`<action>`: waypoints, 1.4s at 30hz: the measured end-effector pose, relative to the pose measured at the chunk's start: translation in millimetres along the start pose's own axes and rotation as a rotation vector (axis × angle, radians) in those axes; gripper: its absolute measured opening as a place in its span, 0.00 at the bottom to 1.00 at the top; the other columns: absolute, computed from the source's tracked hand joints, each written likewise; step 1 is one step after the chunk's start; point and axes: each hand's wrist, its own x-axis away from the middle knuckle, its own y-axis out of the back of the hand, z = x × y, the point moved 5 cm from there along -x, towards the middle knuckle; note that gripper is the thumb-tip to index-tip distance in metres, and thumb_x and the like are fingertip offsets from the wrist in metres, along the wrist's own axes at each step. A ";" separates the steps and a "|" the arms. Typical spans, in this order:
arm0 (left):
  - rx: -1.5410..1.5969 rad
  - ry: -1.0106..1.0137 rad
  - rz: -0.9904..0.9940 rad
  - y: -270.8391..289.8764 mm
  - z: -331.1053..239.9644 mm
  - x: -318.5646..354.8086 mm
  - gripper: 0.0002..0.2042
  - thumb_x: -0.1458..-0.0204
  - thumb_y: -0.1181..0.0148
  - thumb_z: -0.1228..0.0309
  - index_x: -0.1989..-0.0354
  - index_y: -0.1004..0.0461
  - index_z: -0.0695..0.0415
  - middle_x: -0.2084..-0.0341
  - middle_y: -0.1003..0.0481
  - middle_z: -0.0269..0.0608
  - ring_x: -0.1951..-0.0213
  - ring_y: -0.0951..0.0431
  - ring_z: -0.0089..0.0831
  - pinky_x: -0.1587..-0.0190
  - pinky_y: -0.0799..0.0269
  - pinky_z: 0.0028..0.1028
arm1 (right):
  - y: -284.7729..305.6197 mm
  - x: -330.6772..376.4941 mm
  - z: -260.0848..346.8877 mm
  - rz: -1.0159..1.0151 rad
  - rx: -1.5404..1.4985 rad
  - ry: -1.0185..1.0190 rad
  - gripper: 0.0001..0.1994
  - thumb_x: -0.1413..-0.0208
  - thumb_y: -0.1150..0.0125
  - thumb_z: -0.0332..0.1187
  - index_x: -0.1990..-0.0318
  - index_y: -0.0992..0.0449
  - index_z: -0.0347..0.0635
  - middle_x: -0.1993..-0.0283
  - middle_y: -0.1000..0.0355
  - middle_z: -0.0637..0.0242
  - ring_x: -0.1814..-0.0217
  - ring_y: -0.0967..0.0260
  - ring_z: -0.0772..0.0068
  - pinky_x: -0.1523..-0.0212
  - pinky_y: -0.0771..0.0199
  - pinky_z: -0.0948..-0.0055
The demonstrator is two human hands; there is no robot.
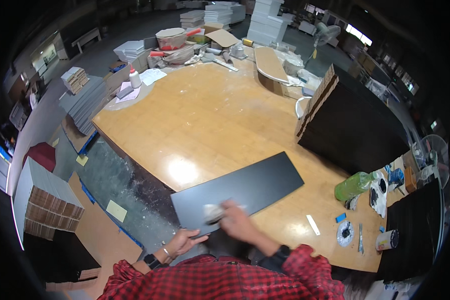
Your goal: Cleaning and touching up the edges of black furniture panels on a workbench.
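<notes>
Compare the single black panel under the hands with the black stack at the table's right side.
The black panel lies flat, alone, near the table's front edge; the black stack holds many boards piled together, far bulkier. The panel is being handled: the left hand steadies its near edge, and the right hand presses a pale cloth on it. Nobody touches the stack. Both are dark, flat boards on the same wooden table.
</notes>
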 end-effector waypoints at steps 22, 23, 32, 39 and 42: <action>0.110 -0.101 -0.218 35.5 -49.0 -6.5 0.24 0.42 0.63 0.51 0.47 0.39 0.58 0.49 0.34 0.44 0.48 0.33 0.39 0.45 0.37 0.38 | -16.8 -29.8 -19.0 -0.020 0.148 0.131 0.15 0.46 0.57 0.34 0.53 0.33 0.40 0.47 0.38 0.50 0.43 0.42 0.51 0.42 0.46 0.55; 0.070 -0.168 -0.277 41.5 -52.5 -2.0 0.23 0.42 0.62 0.52 0.48 0.38 0.58 0.49 0.34 0.43 0.48 0.32 0.38 0.45 0.37 0.37 | 13.8 -29.0 -52.2 -0.162 0.389 0.119 0.14 0.45 0.58 0.34 0.53 0.34 0.40 0.49 0.37 0.50 0.47 0.41 0.49 0.45 0.44 0.55; -0.081 -0.064 -0.347 19.9 -63.4 -2.3 0.26 0.43 0.59 0.53 0.44 0.42 0.61 0.47 0.36 0.45 0.47 0.34 0.39 0.45 0.37 0.40 | 143.0 -41.6 -191.1 -0.274 0.589 -0.473 0.23 0.45 0.54 0.36 0.42 0.44 0.40 0.37 0.49 0.53 0.33 0.56 0.55 0.37 0.57 0.54; -0.058 -0.053 -0.257 16.7 -54.3 -25.5 0.33 0.45 0.65 0.45 0.41 0.46 0.61 0.43 0.41 0.47 0.43 0.38 0.41 0.44 0.41 0.43 | 42.2 -90.2 -115.9 -0.148 0.334 0.083 0.21 0.47 0.56 0.30 0.44 0.39 0.39 0.40 0.45 0.48 0.36 0.51 0.50 0.37 0.57 0.52; 0.125 -0.039 -0.068 23.2 -54.8 -25.5 0.38 0.50 0.69 0.37 0.40 0.47 0.56 0.41 0.44 0.46 0.42 0.41 0.43 0.42 0.44 0.45 | -49.8 -96.2 -20.7 0.094 0.178 0.342 0.21 0.48 0.54 0.32 0.45 0.38 0.38 0.40 0.43 0.49 0.36 0.49 0.51 0.37 0.56 0.53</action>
